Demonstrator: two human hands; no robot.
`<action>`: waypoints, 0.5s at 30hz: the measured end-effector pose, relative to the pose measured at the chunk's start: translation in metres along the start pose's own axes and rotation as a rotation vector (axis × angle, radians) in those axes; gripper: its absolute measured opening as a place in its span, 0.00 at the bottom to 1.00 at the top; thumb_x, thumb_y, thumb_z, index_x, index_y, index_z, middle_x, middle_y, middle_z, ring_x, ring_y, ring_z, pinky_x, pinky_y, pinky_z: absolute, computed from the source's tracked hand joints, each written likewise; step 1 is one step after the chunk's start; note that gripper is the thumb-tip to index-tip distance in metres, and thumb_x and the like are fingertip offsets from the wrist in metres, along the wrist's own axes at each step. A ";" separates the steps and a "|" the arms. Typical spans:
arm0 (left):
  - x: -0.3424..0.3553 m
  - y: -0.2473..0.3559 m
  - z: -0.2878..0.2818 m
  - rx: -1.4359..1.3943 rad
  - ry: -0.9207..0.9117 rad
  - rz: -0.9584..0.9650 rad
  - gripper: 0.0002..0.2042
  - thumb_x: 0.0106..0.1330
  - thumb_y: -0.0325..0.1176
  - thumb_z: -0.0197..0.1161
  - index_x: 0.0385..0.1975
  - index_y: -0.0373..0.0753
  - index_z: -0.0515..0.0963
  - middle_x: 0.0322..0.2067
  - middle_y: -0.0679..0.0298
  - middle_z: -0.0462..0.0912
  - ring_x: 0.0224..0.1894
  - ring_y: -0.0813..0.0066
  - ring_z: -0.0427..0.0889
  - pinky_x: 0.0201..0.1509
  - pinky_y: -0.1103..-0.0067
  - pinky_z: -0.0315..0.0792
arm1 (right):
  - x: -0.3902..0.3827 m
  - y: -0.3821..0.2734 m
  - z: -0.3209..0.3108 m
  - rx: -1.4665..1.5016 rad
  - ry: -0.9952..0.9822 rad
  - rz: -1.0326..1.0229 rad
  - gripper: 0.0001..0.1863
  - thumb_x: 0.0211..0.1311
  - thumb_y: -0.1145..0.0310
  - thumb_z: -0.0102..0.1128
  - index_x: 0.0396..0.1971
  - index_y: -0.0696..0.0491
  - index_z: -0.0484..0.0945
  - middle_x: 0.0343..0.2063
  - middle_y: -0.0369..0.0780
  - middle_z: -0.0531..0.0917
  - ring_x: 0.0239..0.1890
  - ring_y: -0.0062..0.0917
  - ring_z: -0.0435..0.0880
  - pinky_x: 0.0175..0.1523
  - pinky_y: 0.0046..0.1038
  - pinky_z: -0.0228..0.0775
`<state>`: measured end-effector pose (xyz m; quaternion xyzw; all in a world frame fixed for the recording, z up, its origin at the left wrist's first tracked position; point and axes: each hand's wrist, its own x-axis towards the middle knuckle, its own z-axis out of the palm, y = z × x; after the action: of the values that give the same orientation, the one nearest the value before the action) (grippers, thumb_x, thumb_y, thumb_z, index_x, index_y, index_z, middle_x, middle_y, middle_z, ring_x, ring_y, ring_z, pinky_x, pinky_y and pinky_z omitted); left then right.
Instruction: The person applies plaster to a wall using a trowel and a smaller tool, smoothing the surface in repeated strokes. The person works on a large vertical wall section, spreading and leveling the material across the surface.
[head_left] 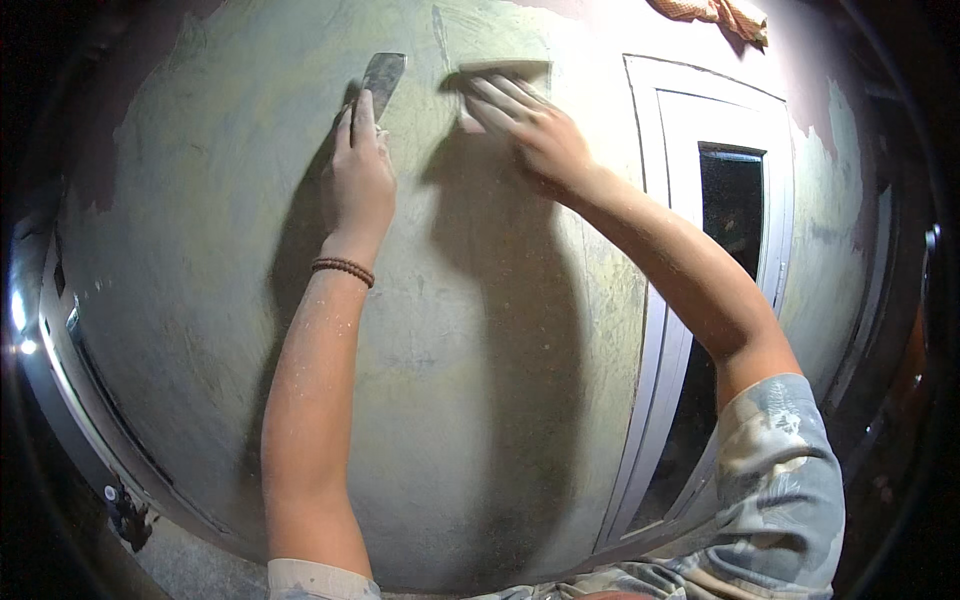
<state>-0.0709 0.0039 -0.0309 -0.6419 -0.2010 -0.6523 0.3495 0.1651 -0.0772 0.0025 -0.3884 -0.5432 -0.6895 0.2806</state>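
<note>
The person's left grip (360, 180) is clasped around the lower part of a narrow, dark-faced scraper (387, 76), fingers laid along it, its flat end pointing far and leaning a little to the right. The right grip (545, 140) grasps a broad blade (532, 70), fingers spread over its face against the plastered wall (420, 400); whether the whole edge touches the wall cannot be told. The relation that counts: the blade's long axis runs left to right, nearly level, while the scraper's runs near to far, so the two lie across each other's direction. The scraper is left of the blade, near but apart from it, at about the same height, and the right hand is the nearer one to the white frame (682, 130) on the right. A beaded bracelet (343, 268) (dark brown) circles the left wrist.
</note>
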 end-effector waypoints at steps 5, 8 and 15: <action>-0.001 0.005 -0.002 0.092 -0.030 0.020 0.24 0.79 0.31 0.50 0.73 0.34 0.60 0.66 0.42 0.71 0.66 0.47 0.75 0.64 0.63 0.79 | 0.032 0.065 -0.014 0.101 -0.060 0.320 0.22 0.77 0.71 0.44 0.67 0.51 0.73 0.69 0.40 0.74 0.74 0.28 0.67 0.79 0.35 0.55; 0.000 0.005 -0.005 -0.061 -0.005 0.048 0.25 0.78 0.30 0.52 0.72 0.34 0.61 0.64 0.40 0.72 0.67 0.43 0.73 0.68 0.60 0.75 | 0.027 0.058 -0.001 0.112 0.072 0.133 0.18 0.70 0.74 0.50 0.57 0.54 0.76 0.64 0.46 0.76 0.67 0.37 0.72 0.73 0.38 0.62; 0.001 0.003 -0.003 0.110 0.013 0.093 0.23 0.79 0.33 0.50 0.71 0.34 0.62 0.66 0.44 0.71 0.64 0.49 0.78 0.61 0.63 0.82 | -0.033 0.018 -0.014 0.097 -0.054 -0.204 0.23 0.71 0.70 0.56 0.65 0.44 0.76 0.69 0.37 0.73 0.74 0.28 0.68 0.79 0.35 0.57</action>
<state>-0.0712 -0.0002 -0.0308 -0.6262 -0.2044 -0.6274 0.4153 0.1947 -0.0962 -0.0168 -0.3354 -0.6201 -0.6765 0.2127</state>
